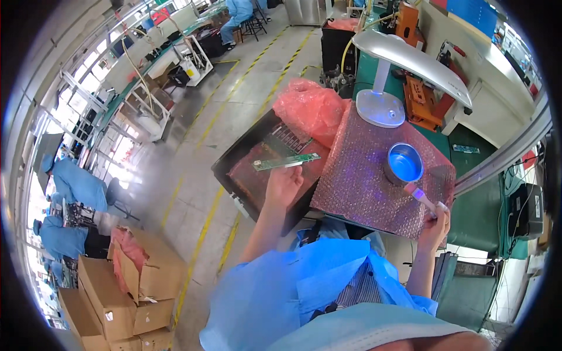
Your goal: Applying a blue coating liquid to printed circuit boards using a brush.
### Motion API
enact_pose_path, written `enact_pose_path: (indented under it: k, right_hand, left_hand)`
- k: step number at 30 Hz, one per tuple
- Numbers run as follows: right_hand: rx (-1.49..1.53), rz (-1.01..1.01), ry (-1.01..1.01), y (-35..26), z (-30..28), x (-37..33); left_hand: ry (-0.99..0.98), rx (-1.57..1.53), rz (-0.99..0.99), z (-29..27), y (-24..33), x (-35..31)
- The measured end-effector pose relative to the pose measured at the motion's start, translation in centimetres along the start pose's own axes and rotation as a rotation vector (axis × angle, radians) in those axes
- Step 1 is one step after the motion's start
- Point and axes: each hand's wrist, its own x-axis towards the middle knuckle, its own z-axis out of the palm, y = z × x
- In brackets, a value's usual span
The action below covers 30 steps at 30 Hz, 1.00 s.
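Note:
My left hand (284,186) is closed on a long, narrow green circuit board (286,162), held level above a black bin (243,153). Pink wrap and more boards lie inside that bin. In my right hand (434,224) is a flat brush (422,198), its handle gripped near the end. The bristles point toward a round metal bowl (405,164) and come close to its near rim; whether they touch it I cannot tell. The bowl glows blue inside and stands on a sheet of pink bubble wrap (358,169) covering the bench.
A silver desk lamp (380,108) stands behind the bowl. Crumpled pink plastic (310,108) sits at the bin's far end. Another small board (466,149) lies on the green bench at right, near orange fixtures (419,96). Cardboard boxes (126,292) stand at lower left; people in blue work further off.

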Motion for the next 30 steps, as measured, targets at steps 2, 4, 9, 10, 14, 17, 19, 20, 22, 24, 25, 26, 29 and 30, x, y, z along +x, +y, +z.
enact_pose_path:
  k: [2, 4, 9, 10, 14, 17, 19, 20, 22, 24, 25, 26, 29, 30]
  right_hand:
    - [-0.028, 0.008, 0.012, 0.1, 0.1, 0.0]
    - [-0.015, 0.013, -0.005, 0.1, 0.1, -0.1]
    - [-0.084, 0.021, 0.017, -0.3, 0.1, -0.3]
    - [-0.066, 0.022, 0.012, -0.3, 0.1, -0.3]
    - [-0.007, 0.002, 0.008, -0.2, -0.1, -0.3]
    - [0.002, 0.022, 0.022, -0.1, -0.2, -0.3]
    - [0.016, 0.029, 0.014, 0.0, -0.2, -0.2]
    - [0.017, 0.068, 0.041, 0.0, -0.2, -0.2]
    - [0.050, 0.031, 0.011, -0.1, -0.1, -0.1]
    - [0.065, 0.042, 0.001, -0.3, -0.1, -0.2]
    - [0.066, 0.038, 0.009, -0.5, 0.0, -0.2]
    - [0.040, 0.029, -0.002, -0.6, 0.0, -0.2]
    - [0.008, 0.025, -0.021, -0.8, 0.1, -0.4]
    - [-0.003, 0.027, -0.033, -0.8, 0.2, -0.4]
  left_hand:
    - [-0.004, -0.003, -0.006, -0.1, 0.0, 0.0]
    - [-0.007, 0.000, -0.005, -0.4, 0.0, 0.1]
    - [-0.012, 0.032, 0.017, -1.0, 0.1, 0.2]
    - [-0.024, 0.032, 0.004, -1.0, 0.1, 0.2]
    - [-0.027, 0.038, -0.008, -0.9, 0.2, 0.3]
    - [-0.011, 0.059, 0.000, -0.8, 0.0, 0.4]
    - [-0.013, 0.064, -0.020, -0.7, -0.1, 0.5]
    - [-0.006, 0.070, -0.019, -0.7, -0.1, 0.5]
    - [0.018, 0.082, -0.003, -0.6, -0.1, 0.5]
    - [-0.007, 0.101, -0.011, -0.4, -0.1, 0.5]
    - [0.021, 0.114, -0.002, -0.3, 0.0, 0.5]
    - [-0.011, 0.122, -0.009, -0.1, 0.1, 0.5]
    - [-0.046, 0.144, 0.021, 0.1, 0.5, 0.5]
    - [-0.054, 0.145, 0.031, 0.1, 0.7, 0.6]
